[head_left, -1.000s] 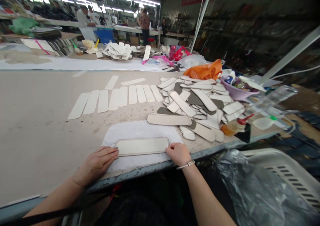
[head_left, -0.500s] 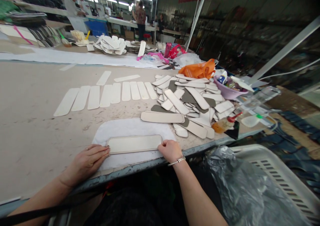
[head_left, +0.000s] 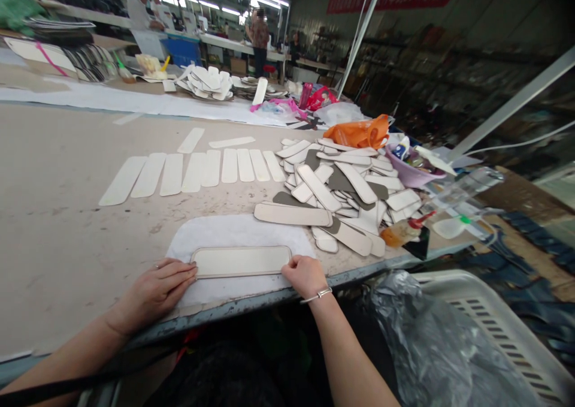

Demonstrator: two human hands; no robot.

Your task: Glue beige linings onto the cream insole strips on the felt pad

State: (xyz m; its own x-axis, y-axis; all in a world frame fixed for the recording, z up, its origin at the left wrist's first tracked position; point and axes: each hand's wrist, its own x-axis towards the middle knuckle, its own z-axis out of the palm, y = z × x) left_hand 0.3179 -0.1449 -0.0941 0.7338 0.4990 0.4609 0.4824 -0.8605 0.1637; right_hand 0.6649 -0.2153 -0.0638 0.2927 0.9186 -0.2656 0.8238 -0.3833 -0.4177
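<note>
A long off-white strip with rounded corners and a darker edge (head_left: 242, 262) lies flat in front of me on a white sheet (head_left: 233, 230). At its left end my left hand (head_left: 164, 287) is closed, fingertips together on the edge and the thumb mostly hidden. My right hand (head_left: 306, 276), a bracelet at its wrist, pinches the strip's right end between thumb and curled forefinger. Just beyond the sheet, another long strip (head_left: 291, 214) rests at the near side of a heap of white and grey strips (head_left: 354, 179).
Several pale strips (head_left: 194, 172) stand in a row on the table (head_left: 67, 239). Right of the heap are a bottle with orange liquid and a red nozzle (head_left: 399, 234), a purple basin (head_left: 415, 173) and an orange bag (head_left: 359, 132). A plastic-lined basket (head_left: 489, 311) sits below the table edge.
The camera view has shifted slightly. Both hands stay at the two ends of the strip, the right one perhaps a touch further in along its end.
</note>
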